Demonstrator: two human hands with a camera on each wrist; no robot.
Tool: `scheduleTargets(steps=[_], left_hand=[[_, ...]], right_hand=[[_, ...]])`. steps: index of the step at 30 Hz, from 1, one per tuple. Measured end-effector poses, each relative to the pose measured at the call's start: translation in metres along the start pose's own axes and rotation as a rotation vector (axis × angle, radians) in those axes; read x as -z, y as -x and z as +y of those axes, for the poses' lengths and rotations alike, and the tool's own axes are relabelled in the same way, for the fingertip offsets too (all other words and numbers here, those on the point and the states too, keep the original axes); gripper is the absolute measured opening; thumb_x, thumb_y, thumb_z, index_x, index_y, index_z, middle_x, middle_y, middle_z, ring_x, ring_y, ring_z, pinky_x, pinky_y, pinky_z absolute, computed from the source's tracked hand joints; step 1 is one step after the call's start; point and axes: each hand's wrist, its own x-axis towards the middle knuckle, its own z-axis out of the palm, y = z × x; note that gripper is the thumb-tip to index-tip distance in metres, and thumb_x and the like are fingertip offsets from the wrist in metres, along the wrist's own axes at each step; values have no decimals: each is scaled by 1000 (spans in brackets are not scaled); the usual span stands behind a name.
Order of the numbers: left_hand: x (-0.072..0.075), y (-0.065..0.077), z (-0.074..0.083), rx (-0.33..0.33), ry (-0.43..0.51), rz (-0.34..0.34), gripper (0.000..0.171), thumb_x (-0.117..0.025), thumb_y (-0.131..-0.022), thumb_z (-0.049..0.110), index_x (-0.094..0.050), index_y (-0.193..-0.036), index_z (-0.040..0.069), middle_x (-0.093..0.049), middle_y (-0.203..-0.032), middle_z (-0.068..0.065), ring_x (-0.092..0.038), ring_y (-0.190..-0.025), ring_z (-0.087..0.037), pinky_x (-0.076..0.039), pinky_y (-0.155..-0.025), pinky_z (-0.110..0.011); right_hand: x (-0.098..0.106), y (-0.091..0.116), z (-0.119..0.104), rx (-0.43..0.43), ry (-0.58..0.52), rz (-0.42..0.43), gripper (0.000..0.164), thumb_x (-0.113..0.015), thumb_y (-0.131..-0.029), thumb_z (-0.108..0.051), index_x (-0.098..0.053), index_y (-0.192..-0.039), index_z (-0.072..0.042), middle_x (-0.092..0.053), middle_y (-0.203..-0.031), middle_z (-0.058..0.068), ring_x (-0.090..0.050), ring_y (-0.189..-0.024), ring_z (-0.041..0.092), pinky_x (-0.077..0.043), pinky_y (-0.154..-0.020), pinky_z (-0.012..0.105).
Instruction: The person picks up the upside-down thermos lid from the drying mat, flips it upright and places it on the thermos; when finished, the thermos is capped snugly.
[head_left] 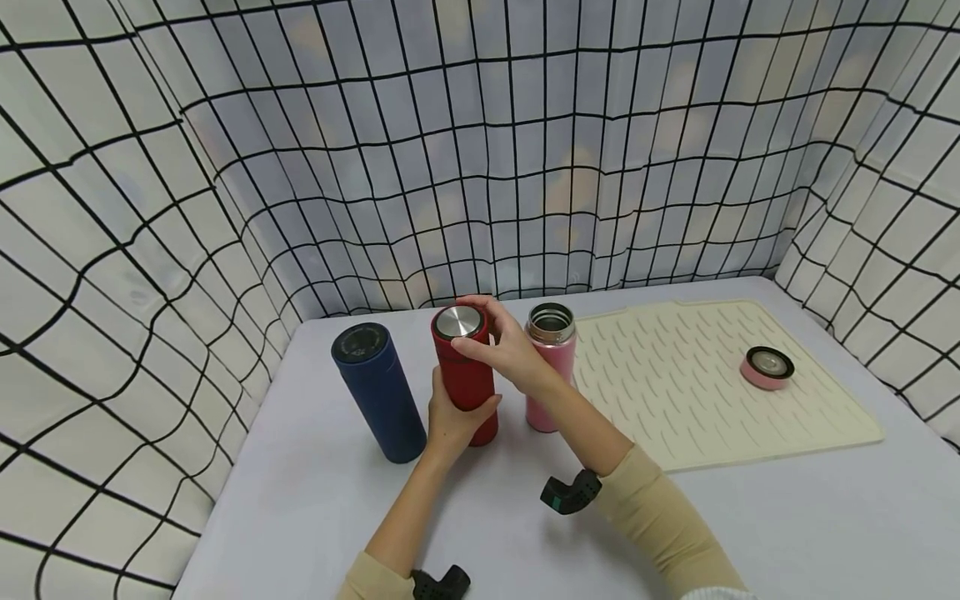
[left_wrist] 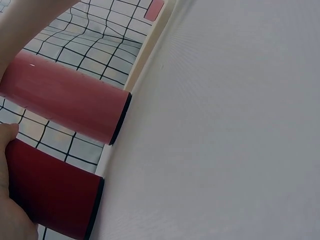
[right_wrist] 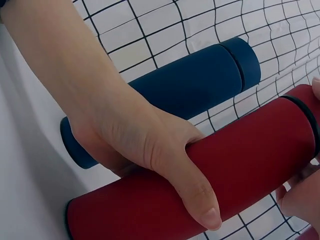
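A red thermos bottle (head_left: pixel 468 375) with a silver-topped lid (head_left: pixel 459 322) stands on the table. My left hand (head_left: pixel 452 423) grips its body, the thumb laid across the front in the right wrist view. At the top, my right hand (head_left: pixel 504 346) holds the lid between thumb and fingers; some fingertips are hidden behind it. Just left stands a blue thermos (head_left: pixel 381 396) with its lid on. To the right, behind my right forearm, is a pink thermos (head_left: pixel 553 367) without a lid, its steel mouth showing.
A cream ribbed mat (head_left: pixel 675 400) lies on the right of the white table (head_left: pixel 300 517). On it rests a pink lid (head_left: pixel 767 367), its inner side up. Black netting (head_left: pixel 480 175) over pale sheets walls the table at the back and sides.
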Motion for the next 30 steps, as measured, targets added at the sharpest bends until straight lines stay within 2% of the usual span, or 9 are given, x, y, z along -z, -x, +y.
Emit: scheduleTargets(steps=[6,10,15,19,23,27,30], left_hand=[[1,-2,-3,-28,-6,7,77,-79,-70,17,-29,-129,13,-52,-121,-9,-50,-109,-24,-47,-88,-43],[0,-1,-4,-41,-6,16,78,-79,-70,20,-29,-129,14,-52,-120,-8,-51,-108,-24,-48,-86,-43],[0,-1,-4,-22,-4,2,78,-79,-70,21,-29,-129,14,-51,-121,-8,-50,-109,-24,-48,-86,-43],[1,0,-1,-4,8,-10,78,-79,-70,17,-28,-130,13,-50,-122,-9,-49,-111,-24,-46,-88,-42],[3,3,12,13,3,-9,78,-78,-71,11,-27,-130,10,-50,-123,-13,-49,-112,-27,-46,-89,-44],[4,10,31,11,-16,-11,74,-75,-73,8,-26,-129,6,-49,-123,-17,-49,-112,-30,-46,-89,-45],[4,13,37,8,-13,-14,73,-74,-74,8,-26,-129,5,-49,-123,-18,-48,-112,-31,-46,-89,-44]], right_hand=[[1,-1,1,-5,21,-25,61,-60,-84,-15,-34,-139,-8,-46,-129,13,-45,-116,23,-42,-93,41],[0,-2,3,-5,30,-2,56,-63,-83,-8,-40,-133,-7,-49,-123,11,-46,-113,23,-44,-90,40],[-3,-3,3,-11,25,46,59,-70,-78,-8,-39,-128,-4,-50,-120,9,-49,-109,21,-46,-88,38],[-2,-2,3,0,0,6,60,-66,-80,-12,-38,-133,-5,-50,-121,11,-49,-109,22,-45,-89,39],[0,-1,5,19,10,-29,59,-63,-82,-10,-38,-136,-6,-49,-123,12,-48,-111,23,-43,-91,43],[-2,-2,7,9,37,25,59,-67,-80,-6,-39,-132,-5,-49,-122,10,-47,-112,22,-44,-91,41],[-5,-2,6,-19,41,70,62,-71,-77,-7,-37,-129,-5,-49,-122,9,-48,-111,22,-46,-89,39]])
